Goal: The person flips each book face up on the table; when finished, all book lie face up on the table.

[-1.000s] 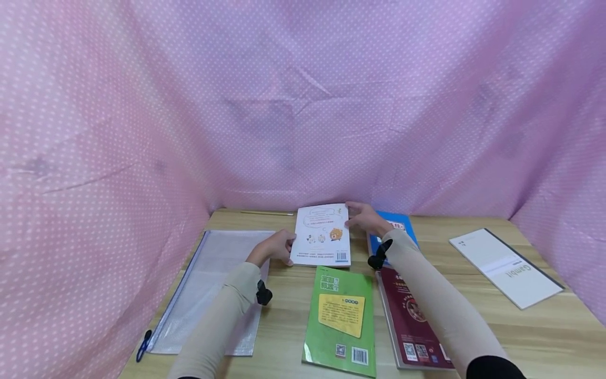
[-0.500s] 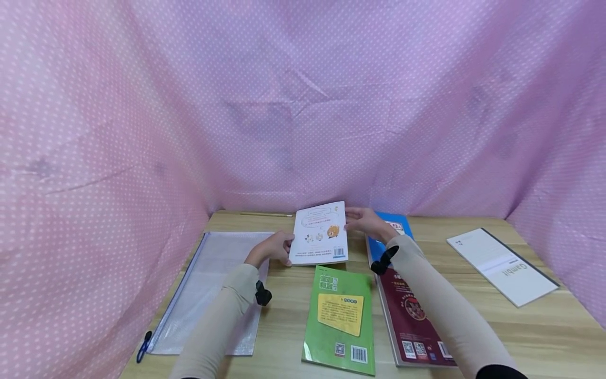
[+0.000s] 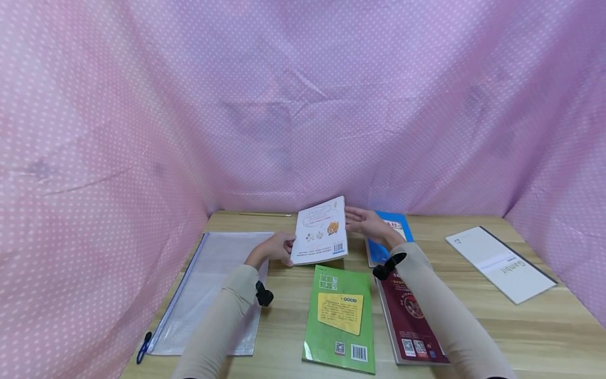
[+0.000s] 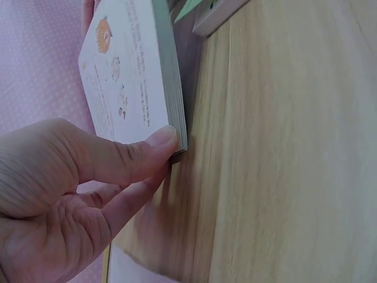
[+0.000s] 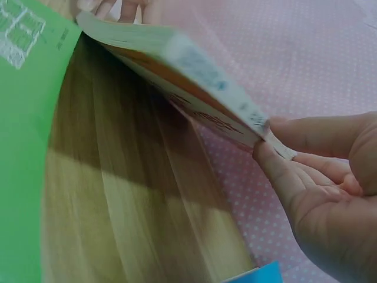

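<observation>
green book (image 3: 338, 316), flat on the wooden surface (image 3: 286, 310); maroon book (image 3: 407, 321), just right of it, partly hidden by a sleeve (image 3: 447, 305).
translucent zip pouch (image 3: 222, 284), flat, at left.
left hand (image 3: 276, 247): thumb and fingers pinching the near left corner of a white book (image 3: 319, 231).
white book: beyond the green one, tilted, right side raised.
right hand (image 3: 371, 225): pinching its right edge, toward the far corner.
pencil (image 3: 265, 215), at the far edge.
</observation>
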`<move>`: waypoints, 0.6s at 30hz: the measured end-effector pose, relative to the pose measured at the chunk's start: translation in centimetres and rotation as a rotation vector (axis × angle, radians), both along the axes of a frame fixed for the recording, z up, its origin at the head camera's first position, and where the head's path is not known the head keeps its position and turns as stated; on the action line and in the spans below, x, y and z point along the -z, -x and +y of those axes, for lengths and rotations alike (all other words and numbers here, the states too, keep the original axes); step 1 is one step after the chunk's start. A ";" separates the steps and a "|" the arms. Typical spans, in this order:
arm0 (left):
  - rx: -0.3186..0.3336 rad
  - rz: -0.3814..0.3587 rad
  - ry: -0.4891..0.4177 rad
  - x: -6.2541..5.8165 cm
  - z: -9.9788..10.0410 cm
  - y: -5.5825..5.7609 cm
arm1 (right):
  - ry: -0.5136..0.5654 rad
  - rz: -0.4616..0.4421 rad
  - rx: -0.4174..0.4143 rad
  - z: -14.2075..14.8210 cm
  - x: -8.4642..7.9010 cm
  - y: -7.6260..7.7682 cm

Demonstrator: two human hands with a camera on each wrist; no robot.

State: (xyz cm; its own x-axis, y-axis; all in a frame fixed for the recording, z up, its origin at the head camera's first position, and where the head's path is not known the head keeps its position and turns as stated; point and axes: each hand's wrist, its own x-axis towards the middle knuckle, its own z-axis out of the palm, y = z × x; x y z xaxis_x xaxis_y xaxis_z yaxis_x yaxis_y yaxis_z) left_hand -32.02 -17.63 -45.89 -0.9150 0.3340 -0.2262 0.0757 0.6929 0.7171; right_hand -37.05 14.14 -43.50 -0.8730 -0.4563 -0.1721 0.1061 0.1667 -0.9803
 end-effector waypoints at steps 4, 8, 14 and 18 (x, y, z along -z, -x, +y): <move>-0.012 -0.019 -0.031 0.3 0.5 0.0 | 0.013 0.009 -0.012 0.5 0.2 -0.4; -0.020 -0.043 -0.064 0.6 0.9 0.0 | 0.044 0.022 -0.025 1.0 0.5 -0.6; -0.005 -0.043 -0.080 0.8 1.4 0.1 | 0.066 0.034 -0.047 1.5 0.0 -1.0; 0.001 -0.043 -0.088 0.8 1.6 0.2 | 0.079 0.047 -0.055 1.7 -0.6 -1.3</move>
